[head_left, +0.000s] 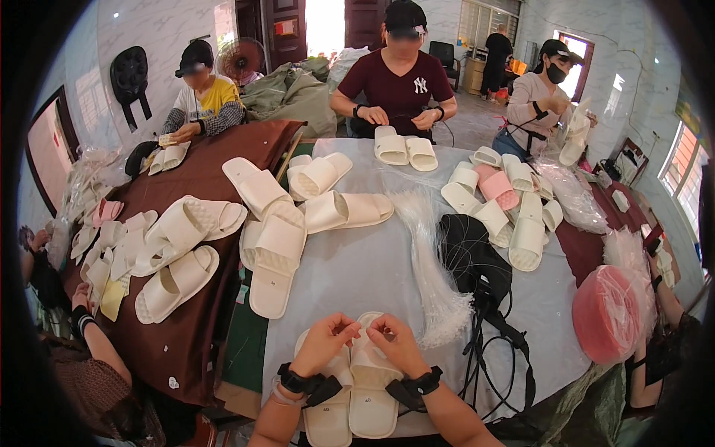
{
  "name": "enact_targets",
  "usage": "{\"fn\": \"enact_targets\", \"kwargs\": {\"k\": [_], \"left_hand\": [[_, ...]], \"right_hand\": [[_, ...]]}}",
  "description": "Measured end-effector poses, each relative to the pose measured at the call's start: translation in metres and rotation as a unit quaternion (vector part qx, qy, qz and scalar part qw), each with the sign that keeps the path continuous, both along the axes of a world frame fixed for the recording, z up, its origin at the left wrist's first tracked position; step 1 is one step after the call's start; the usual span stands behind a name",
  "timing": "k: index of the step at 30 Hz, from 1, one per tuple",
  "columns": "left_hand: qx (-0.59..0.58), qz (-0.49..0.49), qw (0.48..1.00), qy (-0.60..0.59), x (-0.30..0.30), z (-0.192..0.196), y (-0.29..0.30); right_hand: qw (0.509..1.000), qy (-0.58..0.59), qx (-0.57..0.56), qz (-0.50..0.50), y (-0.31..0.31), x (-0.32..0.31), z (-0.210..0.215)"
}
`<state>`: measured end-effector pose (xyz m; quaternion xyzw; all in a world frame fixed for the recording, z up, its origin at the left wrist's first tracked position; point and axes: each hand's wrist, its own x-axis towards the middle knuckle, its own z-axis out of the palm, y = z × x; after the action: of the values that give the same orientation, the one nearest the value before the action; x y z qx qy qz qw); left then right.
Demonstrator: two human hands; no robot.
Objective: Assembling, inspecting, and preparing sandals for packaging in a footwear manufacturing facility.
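A pair of cream slide slippers lies side by side at the table's near edge, toes pointing away: the left slipper (328,417) and the right slipper (373,413). Above their straps, my left hand (325,344) and my right hand (397,344) are held close together, fingers and thumbs bent into a pinch. Anything between the fingertips is too fine to make out. The hands partly hide the slippers' toe ends. Black bands with small boxes circle both wrists. A fanned bundle of clear plastic strands (428,268) lies ahead of my right hand.
Cream slippers are heaped ahead on the left (279,253); another pile, with a pink slipper (497,186), sits at far right. A black bag (477,257) with trailing cables lies right of the strands. Co-workers handle slippers around the tables. A pink wrapped roll (607,313) stands at right.
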<state>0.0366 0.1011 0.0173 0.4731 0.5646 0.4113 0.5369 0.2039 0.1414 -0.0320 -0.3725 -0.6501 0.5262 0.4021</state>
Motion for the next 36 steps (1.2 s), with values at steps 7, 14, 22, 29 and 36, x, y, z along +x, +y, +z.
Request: {"fn": "enact_targets", "kwargs": {"k": [7, 14, 22, 29, 36], "left_hand": [[0.019, -0.018, 1.000, -0.001, -0.002, -0.009, 0.000], [0.020, -0.046, 0.999, -0.019, -0.001, -0.012, -0.002], [0.018, -0.027, 0.999, -0.016, 0.000, -0.009, -0.002], [0.039, 0.008, 0.999, -0.031, -0.004, -0.007, 0.000], [0.003, -0.037, 0.999, 0.005, 0.002, -0.005, -0.003]], "right_hand": [[1.000, -0.009, 0.007, 0.006, 0.000, 0.000, 0.001], [0.999, -0.018, 0.004, 0.027, 0.000, 0.001, 0.002], [1.000, -0.007, -0.001, 0.023, 0.000, 0.002, -0.001], [1.000, -0.018, 0.004, 0.006, 0.000, 0.000, 0.001], [1.000, -0.003, -0.022, 0.004, 0.000, 0.001, 0.003]]}}
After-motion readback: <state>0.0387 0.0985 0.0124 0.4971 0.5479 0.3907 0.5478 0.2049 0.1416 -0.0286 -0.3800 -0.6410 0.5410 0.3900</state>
